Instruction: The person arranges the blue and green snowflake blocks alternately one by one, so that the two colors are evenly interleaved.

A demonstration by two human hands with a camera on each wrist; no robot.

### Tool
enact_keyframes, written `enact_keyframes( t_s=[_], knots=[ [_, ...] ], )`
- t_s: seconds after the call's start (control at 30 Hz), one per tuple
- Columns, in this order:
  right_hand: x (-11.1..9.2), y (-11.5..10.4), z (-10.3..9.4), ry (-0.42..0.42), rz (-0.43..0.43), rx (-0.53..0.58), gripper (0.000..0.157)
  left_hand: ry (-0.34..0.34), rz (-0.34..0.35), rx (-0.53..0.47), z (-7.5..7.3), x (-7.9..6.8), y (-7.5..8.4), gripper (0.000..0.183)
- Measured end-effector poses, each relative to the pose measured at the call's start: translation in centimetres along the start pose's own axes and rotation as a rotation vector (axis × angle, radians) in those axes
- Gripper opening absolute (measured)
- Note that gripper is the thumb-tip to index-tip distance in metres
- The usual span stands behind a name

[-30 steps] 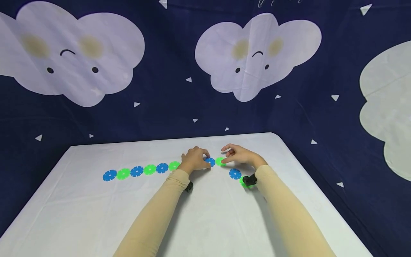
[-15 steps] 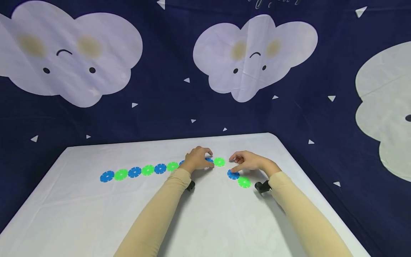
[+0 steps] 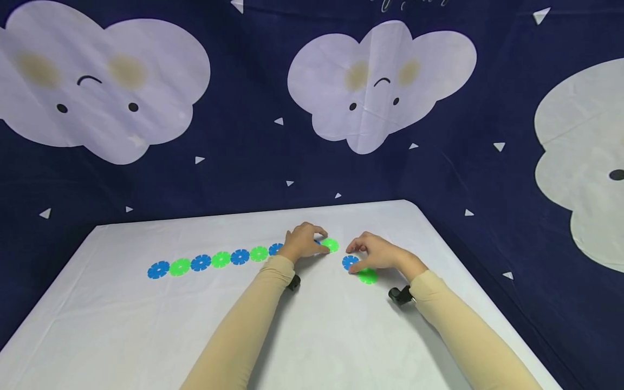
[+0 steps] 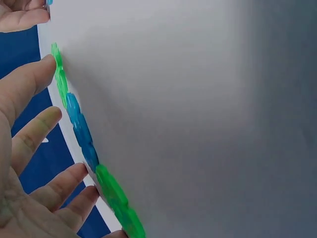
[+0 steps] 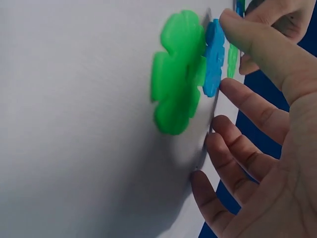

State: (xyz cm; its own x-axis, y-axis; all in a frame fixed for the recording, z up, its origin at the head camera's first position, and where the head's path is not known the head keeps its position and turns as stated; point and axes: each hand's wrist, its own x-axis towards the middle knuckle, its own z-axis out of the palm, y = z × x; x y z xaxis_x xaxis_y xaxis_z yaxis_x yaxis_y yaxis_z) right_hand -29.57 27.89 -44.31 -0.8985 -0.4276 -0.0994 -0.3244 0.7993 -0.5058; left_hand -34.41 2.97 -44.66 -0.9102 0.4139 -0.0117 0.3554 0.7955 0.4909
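Observation:
In the head view, a row of notched plastic snowflake discs, alternating blue and green, runs across the white table. My left hand [image 3: 303,242] lies over the row's right part, hiding some discs. Its thumb and index finger pinch the edges of the end green disc [image 3: 332,245]; the other fingers are spread in the left wrist view. My right hand [image 3: 382,253] holds a blue disc [image 3: 349,262] between thumb and index finger, one at each edge. Attached or overlapping beside that blue disc is another green disc [image 5: 179,74]. A small gap separates this pair from the row.
The rest of the row stretches left to a blue disc [image 3: 158,270]. The white table [image 3: 312,336] has its far edge by a dark blue cloth [image 3: 253,179] printed with clouds. A small black camera [image 3: 401,296] sits at the right wrist.
My left hand has shifted right along the row, from the last blue disc to the end green one. The right hand has left that green disc and come down to the separate blue disc.

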Motion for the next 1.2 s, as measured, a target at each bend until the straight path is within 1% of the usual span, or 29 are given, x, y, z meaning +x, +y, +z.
enact_keyframes(
  t_s=[0.23,0.4,0.53,0.77,1.03,1.2],
  knots=[
    [-0.2,-0.4,0.1,0.033,0.018,0.006,0.040,0.013,-0.011,0.023,0.3,0.0,0.3,0.047],
    [0.3,-0.5,0.2,0.009,0.046,0.007,0.038,0.020,-0.022,0.028,0.3,0.0,0.3,0.045],
    [0.8,-0.4,0.1,-0.019,0.047,0.016,0.038,0.018,-0.034,0.026,0.4,0.1,0.4,0.044],
    [0.8,-0.5,0.0,-0.057,0.031,0.094,0.044,0.017,-0.051,0.018,0.3,0.0,0.7,0.044],
    [0.3,-0.4,-0.5,-0.089,0.014,0.100,0.051,0.019,-0.050,0.008,0.2,-0.3,0.8,0.043],
    [0.2,-0.4,-0.7,-0.103,0.003,0.094,0.048,0.019,-0.052,0.010,0.1,-0.3,0.9,0.043]
  ],
)
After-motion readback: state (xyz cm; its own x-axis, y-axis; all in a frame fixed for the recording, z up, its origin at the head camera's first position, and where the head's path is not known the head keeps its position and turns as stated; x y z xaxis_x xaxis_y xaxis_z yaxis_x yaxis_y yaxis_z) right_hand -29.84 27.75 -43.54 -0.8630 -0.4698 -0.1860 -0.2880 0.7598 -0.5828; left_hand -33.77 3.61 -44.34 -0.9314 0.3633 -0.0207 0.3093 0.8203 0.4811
